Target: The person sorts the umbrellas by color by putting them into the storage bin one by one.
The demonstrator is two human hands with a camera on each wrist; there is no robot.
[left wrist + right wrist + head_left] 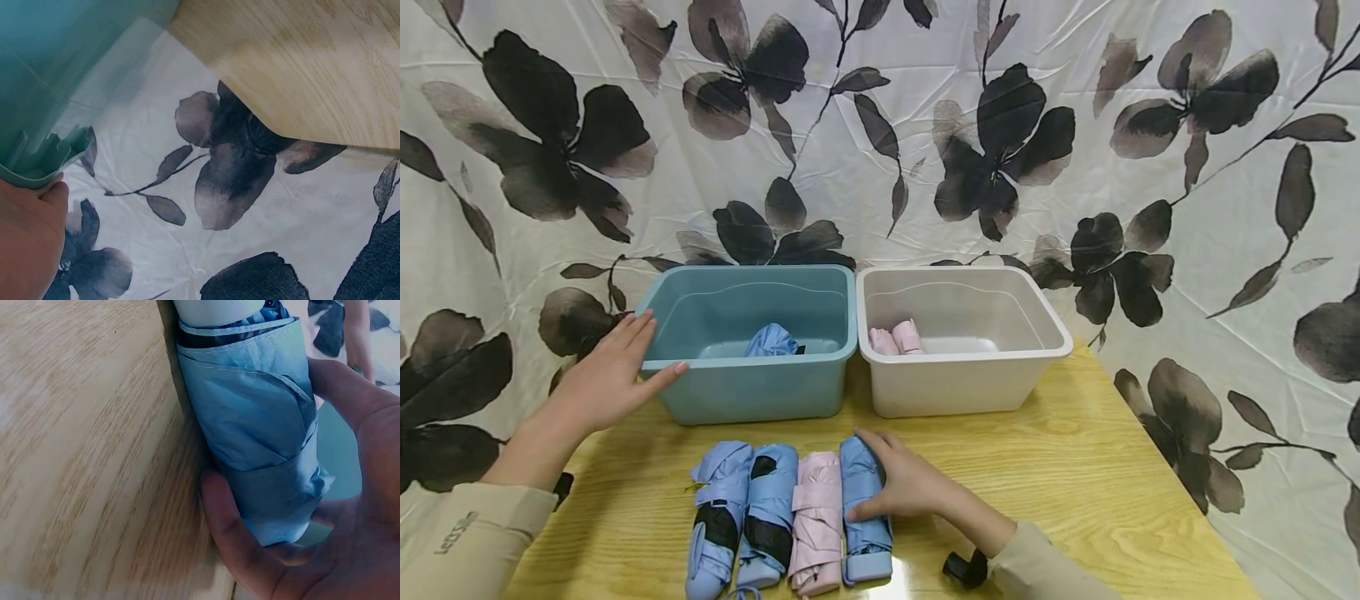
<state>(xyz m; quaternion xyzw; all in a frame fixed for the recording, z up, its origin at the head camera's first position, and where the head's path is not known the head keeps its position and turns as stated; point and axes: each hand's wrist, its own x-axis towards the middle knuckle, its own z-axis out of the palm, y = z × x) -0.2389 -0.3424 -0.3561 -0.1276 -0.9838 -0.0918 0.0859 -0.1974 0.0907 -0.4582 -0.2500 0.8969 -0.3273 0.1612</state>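
Observation:
My right hand (pixel 910 481) holds the rightmost folded blue umbrella (pixel 867 537) of a row on the table, thumb on one side and fingers on the other. The right wrist view shows the same blue umbrella (pixel 256 419) lying between the thumb and fingers. To its left lie a folded pink umbrella (pixel 817 521) and two more blue umbrellas with black patches, the nearer one (pixel 767 500) and the outer one (pixel 722 500). With straight fingers, my left hand (pixel 606 375) rests on the left rim of the teal bin (pixel 752 392).
Inside the teal bin lies a blue umbrella (pixel 771 340). Beside it stands a white bin (pixel 955 383) with pink rolled things (pixel 906 337) in it. Behind the wooden table (pixel 1075 467) hangs a floral curtain (pixel 880 225).

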